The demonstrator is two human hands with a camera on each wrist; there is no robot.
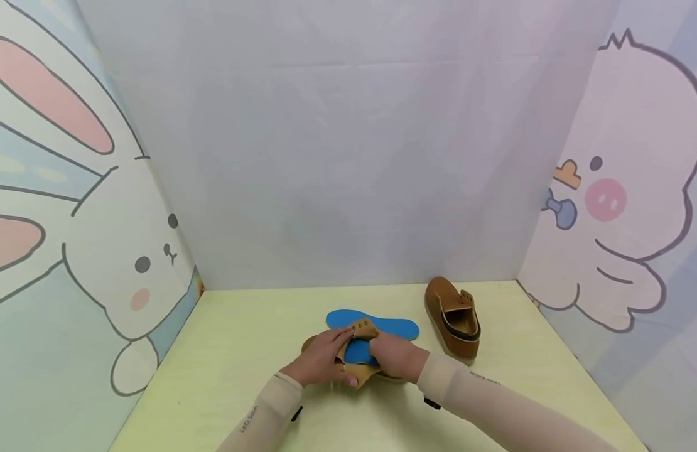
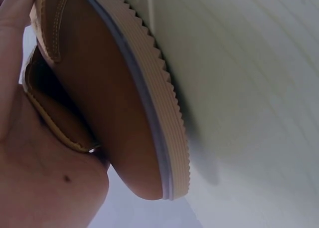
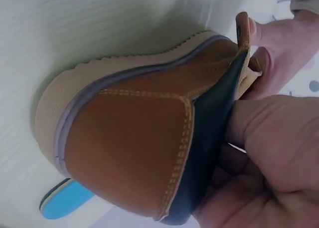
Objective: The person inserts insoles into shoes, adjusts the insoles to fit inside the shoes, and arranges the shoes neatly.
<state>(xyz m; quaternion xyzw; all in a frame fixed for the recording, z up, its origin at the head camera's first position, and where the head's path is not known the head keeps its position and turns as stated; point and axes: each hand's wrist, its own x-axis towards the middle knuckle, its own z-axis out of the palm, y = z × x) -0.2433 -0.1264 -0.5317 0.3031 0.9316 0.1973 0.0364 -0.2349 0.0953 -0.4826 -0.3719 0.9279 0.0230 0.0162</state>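
A brown leather shoe [image 3: 129,143] with a pale ridged sole and dark collar lies between both hands at the table's front middle. Across its opening spreads my left hand [image 1: 320,359], fingers on the far eyelet flap and thumb on the near flap, holding them apart. Inside the opening shows a blue insole [image 1: 358,352]. My right hand [image 1: 395,355] reaches in at the heel end with curled fingers around the insole's end; the fingertips are hidden by the shoe's collar. In the left wrist view, the toe of the shoe stretches past the left palm [image 2: 45,188].
A second blue insole [image 1: 395,328] lies flat just behind the held shoe. To the right, a matching brown shoe [image 1: 451,333] stands on the pale yellow table [image 1: 241,320]. Walls with cartoon animals enclose both sides, and a plain grey wall [image 1: 348,188] rises behind.
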